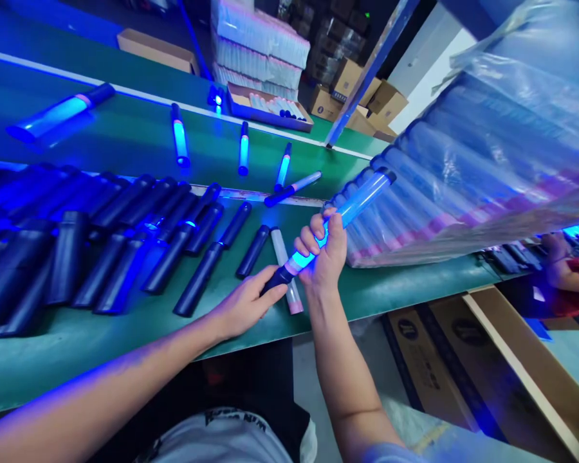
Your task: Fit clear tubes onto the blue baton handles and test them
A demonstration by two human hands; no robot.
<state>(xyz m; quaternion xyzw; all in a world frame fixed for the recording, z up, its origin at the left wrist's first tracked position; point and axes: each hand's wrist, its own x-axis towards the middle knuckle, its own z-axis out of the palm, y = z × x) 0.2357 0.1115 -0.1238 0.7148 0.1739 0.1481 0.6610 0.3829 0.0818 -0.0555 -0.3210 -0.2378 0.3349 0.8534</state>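
Between my hands is a blue-lit light stick (364,198), slanting up to the right, with a clear tube, a pink ring and a black handle. My left hand (251,297) is wrapped round the black handle at the lower end. Higher up, the fingers of my right hand (327,247) close round the glowing tube. Beneath them a clear tube with a pink end (280,247) lies on the green bench (241,334). Beside it rests a short black handle (253,251). Many more black handles (110,270) are piled at the left.
Lit sticks (244,149) lie spaced along the green belt (207,167) behind the bench. A plastic-wrapped stack of clear tubes (463,161) stands at the right. An open tray of tubes (270,109) sits beyond the belt. Another person's arm (562,267) shows at far right, above cardboard boxes (439,360).
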